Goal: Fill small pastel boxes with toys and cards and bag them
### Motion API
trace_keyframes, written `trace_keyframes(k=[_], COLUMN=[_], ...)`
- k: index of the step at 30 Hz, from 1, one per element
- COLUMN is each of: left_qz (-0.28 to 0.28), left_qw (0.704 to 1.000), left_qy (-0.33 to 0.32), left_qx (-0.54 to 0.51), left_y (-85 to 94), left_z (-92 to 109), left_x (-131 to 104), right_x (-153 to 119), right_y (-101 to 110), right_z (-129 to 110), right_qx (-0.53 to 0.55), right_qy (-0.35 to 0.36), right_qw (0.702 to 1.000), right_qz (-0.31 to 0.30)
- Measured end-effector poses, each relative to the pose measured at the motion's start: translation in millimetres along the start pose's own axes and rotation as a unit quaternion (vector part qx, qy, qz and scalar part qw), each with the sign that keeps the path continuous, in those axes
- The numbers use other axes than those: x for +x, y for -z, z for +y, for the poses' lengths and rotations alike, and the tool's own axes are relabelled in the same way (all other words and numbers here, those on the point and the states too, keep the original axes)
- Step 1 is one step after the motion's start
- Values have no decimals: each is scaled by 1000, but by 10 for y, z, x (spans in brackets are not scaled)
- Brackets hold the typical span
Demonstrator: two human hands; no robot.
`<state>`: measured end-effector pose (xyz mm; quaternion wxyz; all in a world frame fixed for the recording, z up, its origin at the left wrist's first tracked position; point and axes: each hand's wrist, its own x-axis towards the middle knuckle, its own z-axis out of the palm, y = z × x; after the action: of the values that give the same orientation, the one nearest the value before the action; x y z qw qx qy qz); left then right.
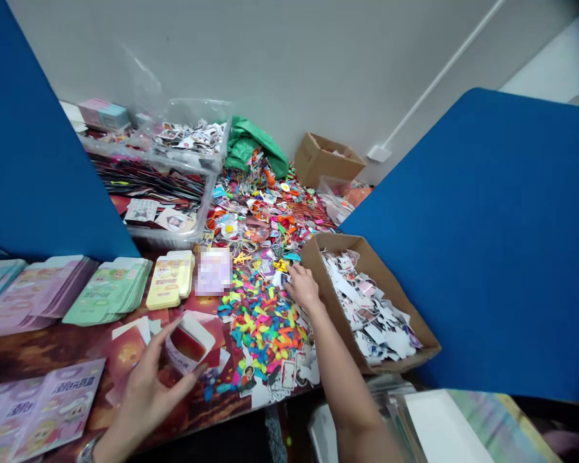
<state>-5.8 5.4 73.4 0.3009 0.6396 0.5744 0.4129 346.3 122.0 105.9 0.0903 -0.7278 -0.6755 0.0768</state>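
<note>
My left hand (147, 382) grips a small purple-and-white paper box (189, 341) between thumb and fingers. The box's open mouth faces me, with a reddish-brown inside. My right hand (303, 285) reaches down to the heap of small trinkets (255, 222), its fingers apart at the edge of the pile. Nothing shows between them. Just in front of that hand lies a spread of small coloured balloons (265, 321). To its right stands a cardboard box (390, 283) full of white-backed sticker cutouts (371, 308).
Stacks of flat purple (43, 289), green (109, 289) and yellow (170, 280) packs line the left side. Purple packs (58, 405) lie at front left. Clear plastic bins (200, 212), a green bag (244, 138) and a smaller carton (325, 161) stand behind. Blue partitions (492, 238) flank the table.
</note>
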Motion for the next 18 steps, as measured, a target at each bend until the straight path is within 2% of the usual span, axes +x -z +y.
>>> trace_keyframes(k=[2, 4, 7, 13, 15, 18], left_qz=[-24, -21, -16, -42, -50, -55], left_qw=[1000, 999, 1000, 999, 999, 998], left_qy=[-20, -26, -11, -10, -18, -16], left_qx=[3, -3, -12, -3, 3, 8], left_y=[-28, -45, -56, -40, -40, -59], left_z=[22, 9, -33, 6, 25, 11], left_x=[-12, -30, -49, -17, -5, -5], right_x=[129, 193, 186, -30, -154, -358], right_y=[-34, -47, 2, 183, 180, 65], right_z=[23, 25, -11, -162, -236, -363], right_qx=[9, 29, 78, 163, 176, 178], right_qy=[8, 20, 47, 62, 75, 112], right_qw=[999, 998, 995, 985, 982, 976], right_qz=[-34, -53, -43, 11, -2, -55])
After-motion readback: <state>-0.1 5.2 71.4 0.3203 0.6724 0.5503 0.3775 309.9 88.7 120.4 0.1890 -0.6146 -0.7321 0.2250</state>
